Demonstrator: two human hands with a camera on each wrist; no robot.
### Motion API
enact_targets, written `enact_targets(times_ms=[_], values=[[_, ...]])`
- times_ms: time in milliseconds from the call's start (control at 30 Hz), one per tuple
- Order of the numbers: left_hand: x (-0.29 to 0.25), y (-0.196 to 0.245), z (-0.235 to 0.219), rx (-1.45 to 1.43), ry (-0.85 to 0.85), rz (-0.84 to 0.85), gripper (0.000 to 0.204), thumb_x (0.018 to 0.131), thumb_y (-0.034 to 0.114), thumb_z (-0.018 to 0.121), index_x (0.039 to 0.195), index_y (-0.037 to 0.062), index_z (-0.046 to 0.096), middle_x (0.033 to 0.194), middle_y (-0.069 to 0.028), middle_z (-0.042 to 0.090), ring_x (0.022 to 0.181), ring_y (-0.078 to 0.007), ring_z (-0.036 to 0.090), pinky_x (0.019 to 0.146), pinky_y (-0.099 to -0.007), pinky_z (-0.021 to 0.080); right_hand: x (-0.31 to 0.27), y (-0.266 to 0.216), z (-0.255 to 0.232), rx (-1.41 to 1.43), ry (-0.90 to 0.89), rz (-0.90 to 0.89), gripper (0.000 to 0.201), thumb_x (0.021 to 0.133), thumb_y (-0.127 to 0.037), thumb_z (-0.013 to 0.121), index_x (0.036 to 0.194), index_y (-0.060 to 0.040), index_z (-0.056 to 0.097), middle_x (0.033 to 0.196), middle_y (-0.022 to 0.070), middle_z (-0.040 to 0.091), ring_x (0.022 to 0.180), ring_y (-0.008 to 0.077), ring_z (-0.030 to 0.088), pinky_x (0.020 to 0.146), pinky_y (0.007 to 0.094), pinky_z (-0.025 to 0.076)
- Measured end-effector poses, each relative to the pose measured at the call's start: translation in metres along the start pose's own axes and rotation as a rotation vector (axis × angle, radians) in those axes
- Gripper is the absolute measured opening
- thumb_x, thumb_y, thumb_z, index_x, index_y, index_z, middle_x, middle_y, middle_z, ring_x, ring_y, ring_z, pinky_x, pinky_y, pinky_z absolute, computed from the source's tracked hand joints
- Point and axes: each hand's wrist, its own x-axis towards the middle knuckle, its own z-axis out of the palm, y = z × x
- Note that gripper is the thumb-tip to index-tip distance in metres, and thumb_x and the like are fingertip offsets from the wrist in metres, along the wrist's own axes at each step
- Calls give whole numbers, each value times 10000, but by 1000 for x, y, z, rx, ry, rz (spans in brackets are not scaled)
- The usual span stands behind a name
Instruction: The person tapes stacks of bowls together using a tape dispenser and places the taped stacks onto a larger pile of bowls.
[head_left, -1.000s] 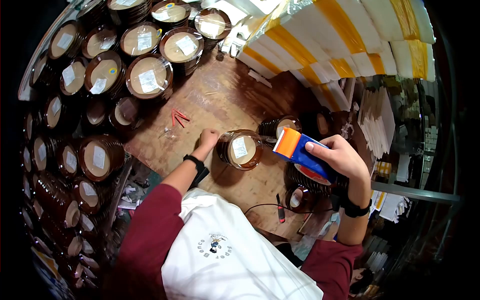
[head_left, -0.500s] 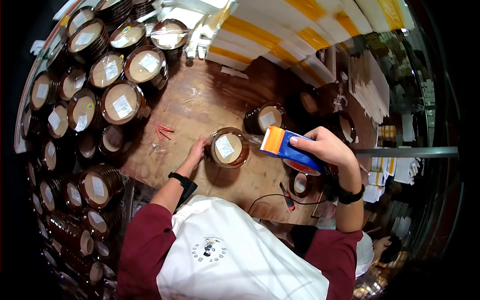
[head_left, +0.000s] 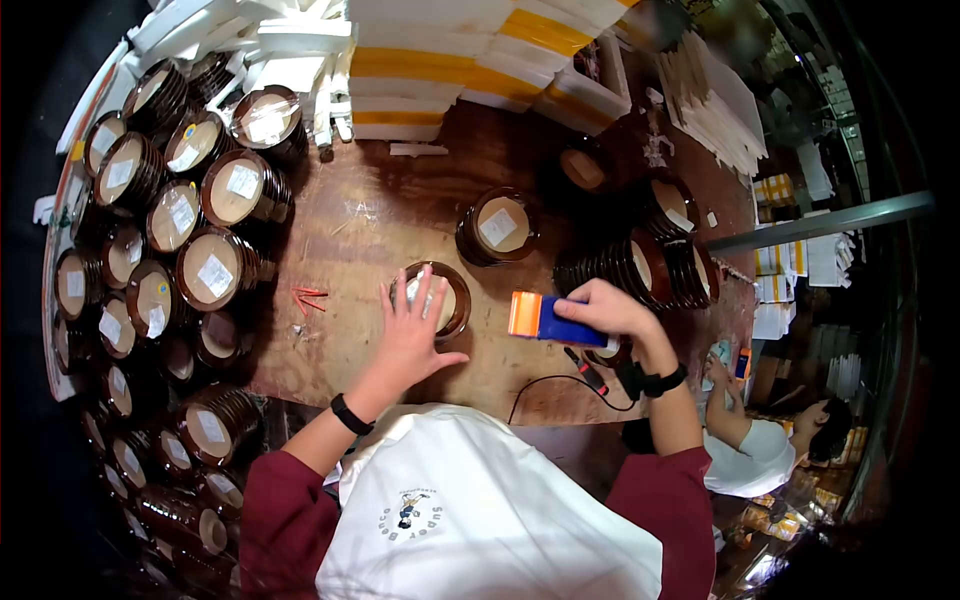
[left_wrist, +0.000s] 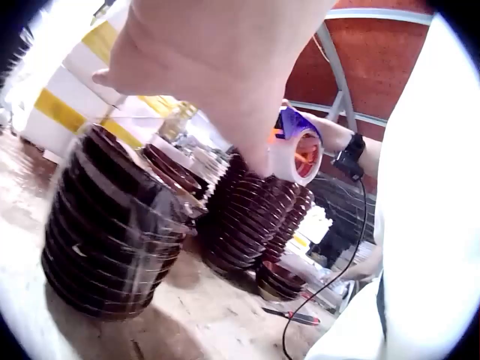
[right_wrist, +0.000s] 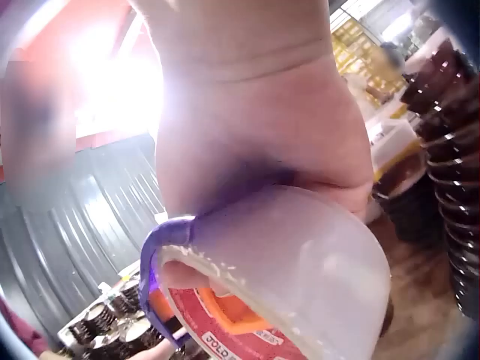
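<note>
A stack of glossy brown dishes (head_left: 460, 305) stands on the table, topped by a tan disc with a white label. My left hand (head_left: 405, 335) lies over its top with fingers spread and thumb out to the side. In the left wrist view, the stack (left_wrist: 105, 232) has clear tape down its side, and the hand (left_wrist: 210, 64) is above it. To the right, my right hand (head_left: 615, 312) grips a blue and orange tape dispenser (head_left: 560, 320), apart from the stack. The right wrist view shows its thick tape roll (right_wrist: 322, 262) below the hand.
Another dish stack (head_left: 500, 228) stands behind, with several more at right and many crowded at left. A red and black cutter (head_left: 588, 372) and a black cable lie near the front edge. White foam boxes (head_left: 410, 80) line the back. Another person (head_left: 750, 440) is at lower right.
My left hand has moved from the stack's left side onto its top, fingers spreading. The tape strand between stack and dispenser no longer shows. The dispenser has come down nearer my body.
</note>
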Motion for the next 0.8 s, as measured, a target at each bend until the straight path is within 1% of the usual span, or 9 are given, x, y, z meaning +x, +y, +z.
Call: enact_targets(times_ms=[67, 167, 367, 433, 533, 633, 667, 767, 800], values=[[8, 11, 7, 106, -100, -25, 1245, 624, 617, 836, 1571, 60, 252, 1642, -210, 173, 1481, -513, 155, 1144, -719, 147, 9, 39, 14, -90, 55, -60, 540, 923, -473, 679, 858, 62, 714, 628, 99, 637, 573, 129, 556, 600, 321, 493], [9, -2, 34, 218, -154, -75, 1228, 622, 585, 852, 1560, 42, 274, 1640, -222, 168, 1479, -512, 163, 1134, -724, 159, 26, 76, 30, -12, 201, -84, 560, 898, -483, 693, 845, 73, 709, 655, 166, 656, 599, 187, 626, 633, 351, 514], [11, 2, 45, 291, -103, -105, 1121, 659, 488, 861, 1555, 91, 317, 1636, -183, 216, 1488, -472, 182, 1160, -697, 141, 70, 109, 37, -94, 182, -158, 535, 863, -502, 713, 859, 33, 733, 709, 202, 682, 621, 294, 657, 664, 391, 526], [12, 3, 44, 297, -115, -108, 1098, 669, 477, 854, 1549, 84, 328, 1633, -190, 223, 1485, -483, 183, 1163, -698, 130, 90, 131, 49, -79, 185, -179, 528, 870, -518, 699, 852, 7, 747, 701, 190, 682, 627, 289, 663, 659, 391, 523], [12, 7, 43, 287, -106, -134, 1081, 645, 440, 876, 1545, 146, 355, 1637, -151, 233, 1488, -482, 171, 1143, -732, 131, 112, 152, 72, -24, 220, -218, 537, 883, -536, 678, 854, -6, 755, 708, 190, 686, 631, 273, 666, 652, 394, 518], [-10, -8, 61, 329, 2, 47, 995, 649, 415, 878, 1511, 210, 427, 1624, -101, 290, 1481, -493, 188, 1111, -774, 131, 128, 147, 96, 47, 184, -210, 543, 886, -539, 674, 865, -3, 755, 710, 183, 694, 638, 261, 672, 654, 392, 521], [-14, -15, 72, 337, 23, 46, 915, 657, 401, 876, 1474, 271, 484, 1602, -53, 348, 1468, -500, 224, 1081, -800, 155, 127, 144, 97, -7, 150, -183, 535, 887, -532, 680, 881, -3, 758, 719, 170, 706, 642, 245, 675, 664, 381, 528], [-6, -10, 66, 361, 51, 50, 897, 646, 411, 881, 1454, 294, 509, 1584, -38, 381, 1453, -495, 268, 1077, -782, 203, 135, 156, 108, 125, 155, -155, 521, 881, -519, 697, 907, -2, 761, 736, 147, 721, 645, 225, 674, 672, 368, 531], [-5, -11, 65, 364, 60, 56, 890, 647, 412, 881, 1449, 297, 515, 1578, -35, 392, 1450, -490, 280, 1067, -769, 227, 138, 165, 112, 200, 175, -170, 490, 902, -476, 700, 926, 9, 763, 744, 112, 730, 641, 172, 665, 661, 337, 532]])
